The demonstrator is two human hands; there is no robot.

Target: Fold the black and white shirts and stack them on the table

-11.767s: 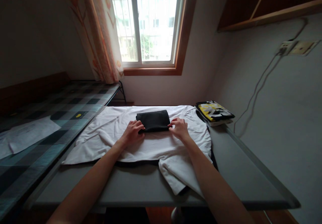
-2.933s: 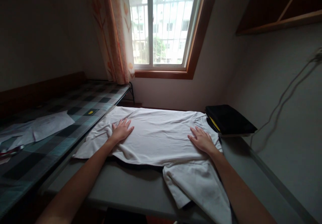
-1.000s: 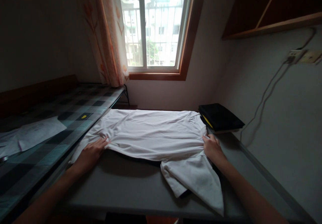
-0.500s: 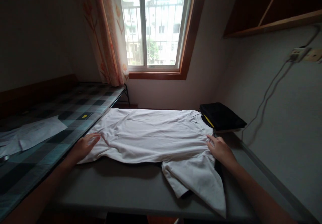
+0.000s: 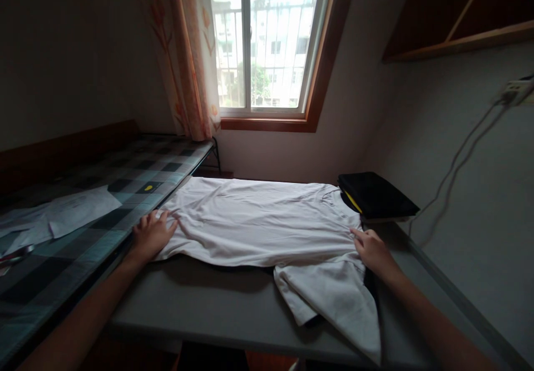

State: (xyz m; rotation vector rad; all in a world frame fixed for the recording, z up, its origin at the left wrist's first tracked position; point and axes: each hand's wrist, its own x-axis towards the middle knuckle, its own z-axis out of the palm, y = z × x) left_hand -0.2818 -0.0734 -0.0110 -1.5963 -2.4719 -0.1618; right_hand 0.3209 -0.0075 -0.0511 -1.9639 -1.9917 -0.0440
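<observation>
A white T-shirt point(image 5: 258, 221) lies spread sideways across the grey table point(image 5: 196, 310), its collar at the right and its hem at the left. One sleeve hangs toward the near edge, and dark cloth peeks out beneath it. My left hand point(image 5: 153, 233) lies on the hem end with its fingers apart, palm down. At the shoulder near the collar, my right hand point(image 5: 372, 251) pinches the shirt fabric between thumb and fingers.
A black folder-like item point(image 5: 377, 196) with a yellow edge sits beyond the collar. Left of the table is a bed with a checked mattress point(image 5: 137, 159), bearing papers point(image 5: 83, 209). A cable point(image 5: 454, 162) hangs down the right wall.
My left hand has moved forward and now lies on the shirt's hem end with its fingers spread. My right hand stays at the shoulder. The view has shifted slightly left.
</observation>
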